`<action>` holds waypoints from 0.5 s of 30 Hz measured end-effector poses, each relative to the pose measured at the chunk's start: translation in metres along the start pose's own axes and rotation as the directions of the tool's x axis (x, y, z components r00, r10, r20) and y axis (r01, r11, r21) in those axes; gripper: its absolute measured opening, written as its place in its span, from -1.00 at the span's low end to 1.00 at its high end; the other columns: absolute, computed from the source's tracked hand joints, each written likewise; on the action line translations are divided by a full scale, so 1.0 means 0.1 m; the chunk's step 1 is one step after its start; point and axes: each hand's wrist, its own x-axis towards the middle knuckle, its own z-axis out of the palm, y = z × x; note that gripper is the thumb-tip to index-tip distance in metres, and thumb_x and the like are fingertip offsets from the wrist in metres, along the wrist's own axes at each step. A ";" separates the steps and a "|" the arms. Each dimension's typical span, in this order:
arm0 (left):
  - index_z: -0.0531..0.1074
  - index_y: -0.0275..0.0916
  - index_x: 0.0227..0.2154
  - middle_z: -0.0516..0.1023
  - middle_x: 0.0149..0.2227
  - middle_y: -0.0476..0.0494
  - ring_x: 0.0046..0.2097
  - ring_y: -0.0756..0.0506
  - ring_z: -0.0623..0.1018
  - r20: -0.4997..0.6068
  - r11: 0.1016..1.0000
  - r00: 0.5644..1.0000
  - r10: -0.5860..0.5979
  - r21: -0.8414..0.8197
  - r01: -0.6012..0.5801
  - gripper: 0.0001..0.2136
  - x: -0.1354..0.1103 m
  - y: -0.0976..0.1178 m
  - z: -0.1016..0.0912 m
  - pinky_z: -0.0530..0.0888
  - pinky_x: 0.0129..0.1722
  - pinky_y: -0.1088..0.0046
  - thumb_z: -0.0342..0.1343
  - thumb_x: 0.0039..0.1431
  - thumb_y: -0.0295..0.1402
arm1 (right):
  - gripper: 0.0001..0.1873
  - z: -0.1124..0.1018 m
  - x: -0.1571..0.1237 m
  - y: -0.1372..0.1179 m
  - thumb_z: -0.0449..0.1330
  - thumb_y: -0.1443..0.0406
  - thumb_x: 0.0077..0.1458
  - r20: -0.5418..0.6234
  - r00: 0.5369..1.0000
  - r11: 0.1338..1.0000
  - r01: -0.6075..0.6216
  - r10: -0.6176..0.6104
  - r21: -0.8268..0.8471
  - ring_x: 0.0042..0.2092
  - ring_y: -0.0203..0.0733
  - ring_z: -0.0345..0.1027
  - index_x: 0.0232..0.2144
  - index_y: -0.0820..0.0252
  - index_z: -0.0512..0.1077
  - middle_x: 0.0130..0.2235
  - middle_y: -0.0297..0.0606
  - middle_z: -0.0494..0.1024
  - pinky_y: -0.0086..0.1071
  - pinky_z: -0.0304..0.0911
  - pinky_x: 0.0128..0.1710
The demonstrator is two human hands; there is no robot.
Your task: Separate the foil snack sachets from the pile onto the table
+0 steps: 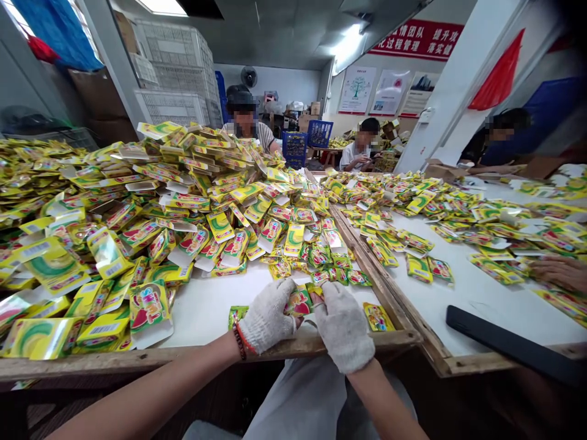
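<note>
Both my hands wear white knit gloves and meet near the front edge of the white table [206, 305]. My left hand [268, 316] is closed around a small colourful packet [299, 300]. My right hand [342, 324] pinches the same packet from the right side. Another small packet [376, 316] lies just right of my right hand, and one [236, 314] peeks out left of my left hand. A huge heap of yellow-green packets and flat cartons [160, 195] covers the table beyond my hands.
A wooden rim [137, 359] edges my table. A second table [463, 287] to the right holds more packets, a black flat object [513, 345] and another person's hand [562, 272]. Three people sit at the back. White crates [177, 67] are stacked behind.
</note>
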 end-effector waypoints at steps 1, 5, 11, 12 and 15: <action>0.27 -0.20 -0.18 0.40 -0.13 -0.18 -0.12 -0.19 0.42 -0.009 1.000 1.000 0.014 0.014 -0.014 -0.62 0.00 0.01 0.00 0.42 -0.11 0.28 0.18 -0.10 -0.29 | -0.78 -0.03 0.00 0.02 0.06 0.30 0.14 0.010 0.999 0.999 0.036 -0.036 -0.011 -0.11 -0.02 0.33 -0.21 0.21 0.45 -0.16 -0.05 0.50 -0.27 0.18 -0.09; 0.27 -0.19 -0.12 0.37 -0.07 -0.19 -0.06 -0.21 0.39 0.063 0.984 0.988 0.140 0.099 -0.146 -0.59 0.00 0.04 -0.04 0.40 -0.05 0.25 0.16 -0.11 -0.39 | -0.78 -0.08 0.03 0.13 0.09 0.30 0.10 0.084 0.994 0.998 0.068 -0.067 -0.008 -0.14 -0.03 0.34 -0.22 0.22 0.47 -0.22 -0.08 0.52 -0.28 0.18 -0.11; 0.27 -0.21 -0.08 0.35 -0.05 -0.20 -0.03 -0.21 0.38 0.114 0.978 0.981 0.158 0.122 -0.171 -0.55 0.00 0.03 -0.06 0.40 -0.02 0.25 0.16 -0.12 -0.41 | -0.73 -0.04 0.08 0.18 0.09 0.14 0.11 0.169 0.977 0.961 -0.168 0.132 0.219 -0.25 -0.07 0.39 -0.30 0.15 0.50 -0.30 -0.14 0.56 -0.30 0.20 -0.26; 0.27 -0.21 -0.07 0.35 -0.04 -0.20 -0.03 -0.21 0.38 0.116 0.980 0.982 0.147 0.121 -0.161 -0.54 0.00 0.03 -0.07 0.40 -0.03 0.25 0.16 -0.12 -0.40 | -0.73 -0.05 0.09 0.22 0.10 0.12 0.10 0.218 0.964 0.929 -0.212 0.149 0.303 -0.30 -0.09 0.39 -0.31 0.14 0.50 -0.33 -0.17 0.56 -0.32 0.21 -0.31; 0.26 -0.20 -0.03 0.35 -0.03 -0.20 -0.04 -0.21 0.39 0.134 0.981 0.980 0.144 0.113 -0.159 -0.50 0.00 0.02 -0.10 0.40 -0.04 0.24 0.16 -0.11 -0.41 | -0.76 -0.09 0.10 0.33 0.20 0.17 -0.03 0.290 0.946 0.818 -0.282 0.148 0.502 -0.33 -0.14 0.40 -0.29 0.12 0.49 -0.32 -0.25 0.57 -0.35 0.24 -0.34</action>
